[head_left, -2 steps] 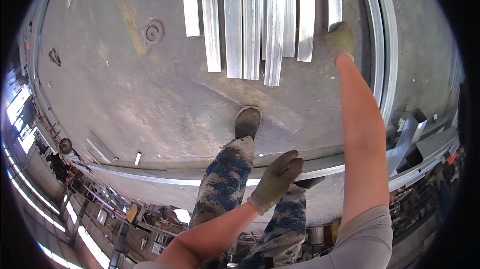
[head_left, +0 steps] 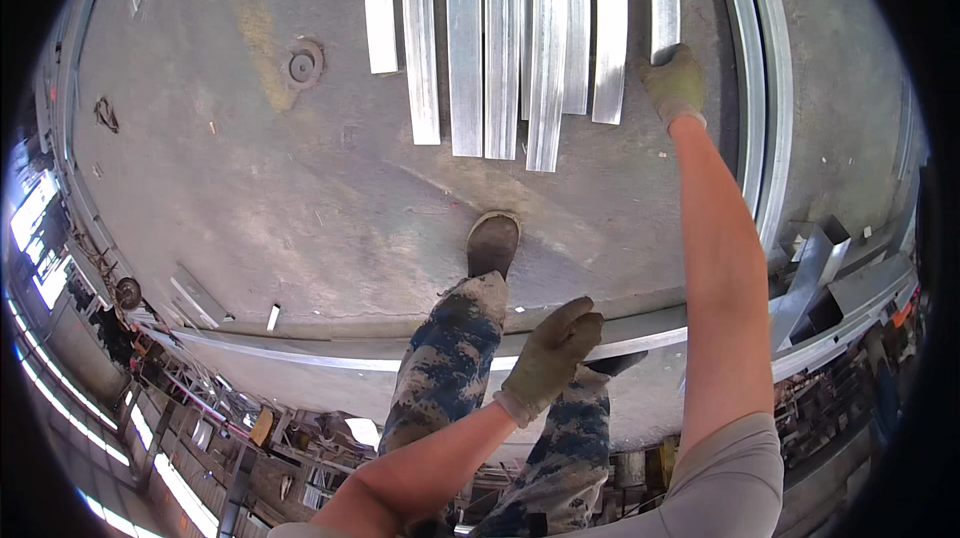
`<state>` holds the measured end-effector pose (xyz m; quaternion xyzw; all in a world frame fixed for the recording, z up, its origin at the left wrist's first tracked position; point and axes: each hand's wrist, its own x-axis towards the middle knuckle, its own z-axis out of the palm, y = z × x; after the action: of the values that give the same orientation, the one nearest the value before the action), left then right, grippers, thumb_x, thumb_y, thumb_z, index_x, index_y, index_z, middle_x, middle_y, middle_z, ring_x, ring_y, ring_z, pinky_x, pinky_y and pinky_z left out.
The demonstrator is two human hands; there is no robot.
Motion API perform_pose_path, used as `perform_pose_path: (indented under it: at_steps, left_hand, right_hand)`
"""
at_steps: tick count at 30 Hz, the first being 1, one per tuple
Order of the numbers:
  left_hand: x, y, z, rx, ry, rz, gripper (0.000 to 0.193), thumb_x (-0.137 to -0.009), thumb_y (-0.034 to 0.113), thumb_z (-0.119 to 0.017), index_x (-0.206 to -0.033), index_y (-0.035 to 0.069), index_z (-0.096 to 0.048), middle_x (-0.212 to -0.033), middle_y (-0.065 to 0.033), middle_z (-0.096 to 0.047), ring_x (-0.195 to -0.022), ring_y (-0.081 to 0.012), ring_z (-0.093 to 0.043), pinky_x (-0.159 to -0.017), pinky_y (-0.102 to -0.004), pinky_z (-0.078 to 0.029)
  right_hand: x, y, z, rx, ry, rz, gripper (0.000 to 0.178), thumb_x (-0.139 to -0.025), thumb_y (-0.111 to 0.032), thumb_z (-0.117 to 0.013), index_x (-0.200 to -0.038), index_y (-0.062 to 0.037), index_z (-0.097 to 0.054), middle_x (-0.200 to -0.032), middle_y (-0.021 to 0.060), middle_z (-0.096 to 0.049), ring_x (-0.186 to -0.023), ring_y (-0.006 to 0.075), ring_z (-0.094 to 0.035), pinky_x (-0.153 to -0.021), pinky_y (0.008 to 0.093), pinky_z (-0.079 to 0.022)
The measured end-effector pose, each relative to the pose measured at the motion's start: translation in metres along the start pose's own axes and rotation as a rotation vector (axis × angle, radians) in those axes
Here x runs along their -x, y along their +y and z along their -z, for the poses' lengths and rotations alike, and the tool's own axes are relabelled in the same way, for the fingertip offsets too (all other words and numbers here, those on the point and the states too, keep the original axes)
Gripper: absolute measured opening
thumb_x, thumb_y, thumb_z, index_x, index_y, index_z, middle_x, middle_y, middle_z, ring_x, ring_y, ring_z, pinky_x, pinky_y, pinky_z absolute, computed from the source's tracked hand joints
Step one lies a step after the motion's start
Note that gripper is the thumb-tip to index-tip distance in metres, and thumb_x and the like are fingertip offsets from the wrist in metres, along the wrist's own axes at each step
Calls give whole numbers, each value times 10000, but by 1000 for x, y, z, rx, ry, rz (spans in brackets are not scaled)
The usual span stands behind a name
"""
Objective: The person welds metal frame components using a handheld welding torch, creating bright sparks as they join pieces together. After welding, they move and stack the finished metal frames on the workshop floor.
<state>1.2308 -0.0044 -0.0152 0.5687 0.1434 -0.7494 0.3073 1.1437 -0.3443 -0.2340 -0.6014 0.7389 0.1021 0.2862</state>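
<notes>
My right hand [head_left: 675, 86], in a green-brown work glove, reaches far forward at the right. Its fingers are closed round the near end of a silvery metal bar [head_left: 664, 3], which runs away past the top of the view. To its left, several similar metal bars [head_left: 466, 58] lie side by side, their near ends uneven. My left hand [head_left: 550, 356], gloved alike, hangs in front of my legs with nothing in it. Its fingers are loosely bent, with the thumb side apart.
Long metal rails [head_left: 775, 88] stand right of my reaching hand. Another long rail [head_left: 330, 356] crosses between my feet; one boot [head_left: 494, 246] is beyond it. A round metal disc [head_left: 302, 66] lies on the concrete floor. Angled metal pieces [head_left: 805, 288] are at the right.
My right hand has shifted very slightly left at the bar's end. Little else differs.
</notes>
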Motion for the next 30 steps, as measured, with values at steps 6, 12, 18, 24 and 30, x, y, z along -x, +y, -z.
perform_pose_path:
  at_steps: [6, 12, 18, 24, 30]
  left_hand:
    - [-4, 8, -8, 96, -9, 15, 486, -1067, 192, -669, -1486, -17, -538, -1270, -115, -708, -1100, -185, -669, -950, -329, -541]
    - [-2, 15, -6, 71, 42, 75, 501, -1068, 227, -672, -1494, -3, -541, -1269, -101, -711, -1109, -191, -677, -965, -338, -535]
    - [-3, 14, -8, 108, 13, 53, 460, -1092, 205, -631, -1483, -24, -548, -1101, -26, -691, -989, -115, -612, -884, -257, -507]
    - [-4, 10, -8, 82, -29, 80, 453, -1092, 246, -637, -1470, 2, -576, -1084, -1, -675, -925, -88, -583, -880, -261, -502]
    - [-12, -1, 2, 46, 71, 73, 485, -1071, 248, -671, -1470, -6, -568, -1232, -55, -710, -1059, -146, -677, -920, -289, -532]
  right_hand:
    - [72, -33, -9, -106, -54, 73, 621, -819, -382, -825, -1242, 45, -670, -1261, 287, -696, -1153, 424, -690, -997, 469, -545]
    - [97, -24, -61, -295, 106, -72, 760, -800, -402, -861, -1379, 29, -622, -1314, 244, -679, -1161, 367, -680, -978, 411, -546]
    - [98, -16, -77, -1098, -16, -590, 795, -828, -467, -906, -1438, -62, -597, -1332, 129, -656, -1176, 314, -626, -981, 433, -545]
    - [78, 0, -97, -1653, 9, -850, 528, -947, -340, -839, -1359, -83, -630, -1268, 130, -662, -1080, 335, -622, -956, 554, -571]
    - [85, 1, -97, -1686, 5, -816, 490, -911, -315, -883, -1229, -31, -641, -1113, 128, -666, -927, 270, -625, -857, 474, -600]
